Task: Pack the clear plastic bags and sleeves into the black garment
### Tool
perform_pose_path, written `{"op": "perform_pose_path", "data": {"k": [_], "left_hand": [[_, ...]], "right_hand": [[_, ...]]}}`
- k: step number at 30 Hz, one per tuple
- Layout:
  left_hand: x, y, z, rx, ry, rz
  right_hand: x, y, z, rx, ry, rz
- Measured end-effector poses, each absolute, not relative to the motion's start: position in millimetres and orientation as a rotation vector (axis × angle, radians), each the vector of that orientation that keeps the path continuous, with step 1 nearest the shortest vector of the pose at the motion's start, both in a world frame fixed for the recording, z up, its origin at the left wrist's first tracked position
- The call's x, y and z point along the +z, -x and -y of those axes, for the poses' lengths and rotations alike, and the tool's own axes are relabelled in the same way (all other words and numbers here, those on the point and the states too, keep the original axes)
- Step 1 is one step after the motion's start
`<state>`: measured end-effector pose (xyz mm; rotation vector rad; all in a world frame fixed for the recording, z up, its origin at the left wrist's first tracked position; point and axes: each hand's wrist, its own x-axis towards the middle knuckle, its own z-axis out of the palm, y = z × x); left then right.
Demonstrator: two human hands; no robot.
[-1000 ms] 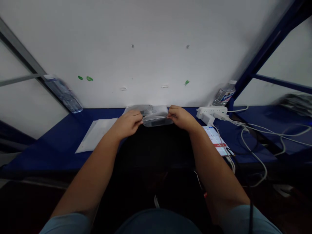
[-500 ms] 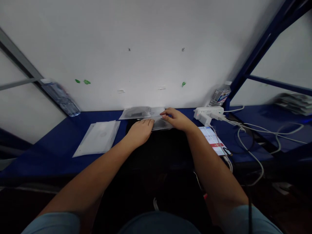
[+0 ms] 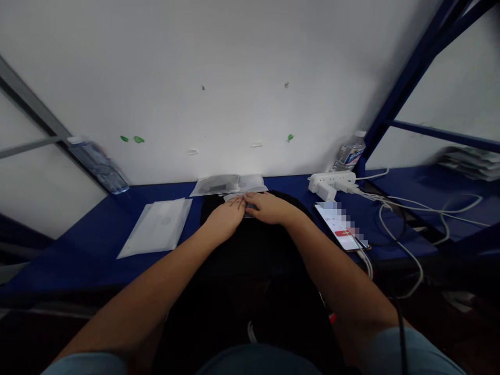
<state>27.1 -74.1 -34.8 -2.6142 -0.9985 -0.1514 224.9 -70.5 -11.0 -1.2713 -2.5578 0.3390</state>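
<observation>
White plain wall (image 3: 242, 73); blue flat-topped table (image 3: 94, 237). Translucent thin plastic pouch (image 3: 233, 197) lies on a soft-looking black surface (image 3: 258, 255), beneath the left hand (image 3: 225, 216), palm-down, and the right hand (image 3: 269, 207), fingers curled, probably to hold it flat. Cannot tell whether either grip pinches the pouch's edge. Left of the pouch: whitish translucent sleeves (image 3: 158, 229), perhaps placed within reach. Beyond it: grey-and-white translucent sleeves (image 3: 216, 184). Right of it: white rectangular power strip (image 3: 332, 181), limiting sideways room; leftward, more blue tabletop shows.

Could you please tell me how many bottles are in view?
2. The left bottle is by the wall; the right bottle is just behind the power strip. None looks hidden, though the dark areas are hard to read.
</observation>
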Motion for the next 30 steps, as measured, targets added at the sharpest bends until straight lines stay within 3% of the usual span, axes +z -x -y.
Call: {"op": "perform_pose_path", "data": {"k": [7,14,18,30], "left_hand": [[-32,-26,77,-0.248,2.627,1.008],[18,2,62,-0.529,2.478,1.167],[36,28,25,-0.573,2.385,1.269],[-23,53,-56,-0.236,2.429,1.356]], "right_hand": [[-10,-238,67,0.565,1.166,2.471],[-4,-261,47,0.329,1.378,1.577],[-8,-257,44,0.391,1.445,1.511],[-6,-249,50,0.448,1.556,1.662]]}}
